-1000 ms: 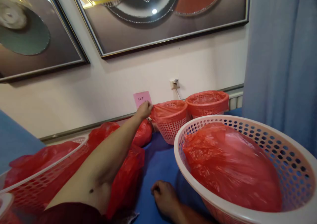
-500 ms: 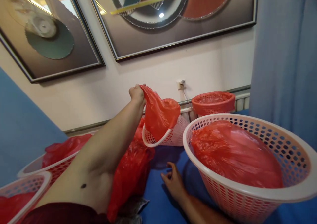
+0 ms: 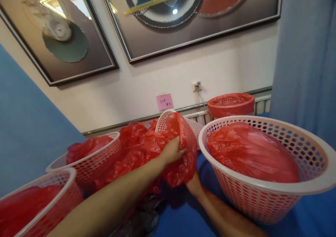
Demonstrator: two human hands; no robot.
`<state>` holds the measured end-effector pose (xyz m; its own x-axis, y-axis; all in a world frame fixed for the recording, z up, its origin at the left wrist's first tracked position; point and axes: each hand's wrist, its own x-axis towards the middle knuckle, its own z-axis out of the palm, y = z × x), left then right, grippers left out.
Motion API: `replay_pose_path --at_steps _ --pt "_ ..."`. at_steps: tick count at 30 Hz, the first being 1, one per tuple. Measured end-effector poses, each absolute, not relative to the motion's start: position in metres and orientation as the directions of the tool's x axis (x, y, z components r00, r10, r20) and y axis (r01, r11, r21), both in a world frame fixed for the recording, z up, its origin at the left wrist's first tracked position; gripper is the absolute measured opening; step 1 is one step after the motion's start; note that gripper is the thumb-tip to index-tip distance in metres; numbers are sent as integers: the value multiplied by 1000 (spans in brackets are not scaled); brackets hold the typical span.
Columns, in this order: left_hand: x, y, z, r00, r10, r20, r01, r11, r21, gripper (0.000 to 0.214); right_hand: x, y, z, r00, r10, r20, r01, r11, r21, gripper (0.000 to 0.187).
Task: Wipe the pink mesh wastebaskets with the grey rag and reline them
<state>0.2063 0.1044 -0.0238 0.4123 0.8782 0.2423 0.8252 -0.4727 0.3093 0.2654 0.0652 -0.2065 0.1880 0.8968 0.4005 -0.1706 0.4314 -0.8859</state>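
My left hand [image 3: 172, 151] is closed on the red plastic bag [image 3: 185, 160] that lines a small white mesh basket [image 3: 164, 120]. The basket is tipped over, its mouth turned toward me, and held just above the blue table [image 3: 309, 219]. The bag bulges out of it and hangs down over my wrist. My right hand [image 3: 193, 185] reaches up under the hanging bag from below. Its fingers are hidden by the plastic, so its grip does not show.
A large white mesh basket [image 3: 265, 198] lined with red plastic stands close at the right. Another red-lined basket [image 3: 231, 105] sits by the wall. Two more white baskets [image 3: 88, 165] [image 3: 42, 198] with red bags stand at the left. Loose red bags [image 3: 133, 142] lie between. A blue curtain [image 3: 307, 55] hangs at right.
My left hand has pulled the small basket by its bag from the wall toward me and lowered it. My right hand rose from the table to under the bag.
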Motion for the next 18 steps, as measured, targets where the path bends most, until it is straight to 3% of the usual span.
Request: replay_pose_path --at_steps 4,9,14,16,18 --pt "203 119 2 336 899 280 904 -391 174 24 266 66 -225 180 919 350 -186 381 -906 71" --pt "205 132 76 487 849 207 856 -511 82 6 260 66 -241 119 953 278 -191 297 -936 56" --pt "207 123 92 583 810 66 801 -586 120 30 258 59 -238 61 953 298 -168 304 -938 34" --pt "205 123 96 569 817 91 803 -576 150 31 258 56 -235 29 954 300 -164 300 -940 30" --pt "204 126 105 507 836 212 822 -543 175 29 259 52 -232 -1 953 302 -159 298 -941 27"
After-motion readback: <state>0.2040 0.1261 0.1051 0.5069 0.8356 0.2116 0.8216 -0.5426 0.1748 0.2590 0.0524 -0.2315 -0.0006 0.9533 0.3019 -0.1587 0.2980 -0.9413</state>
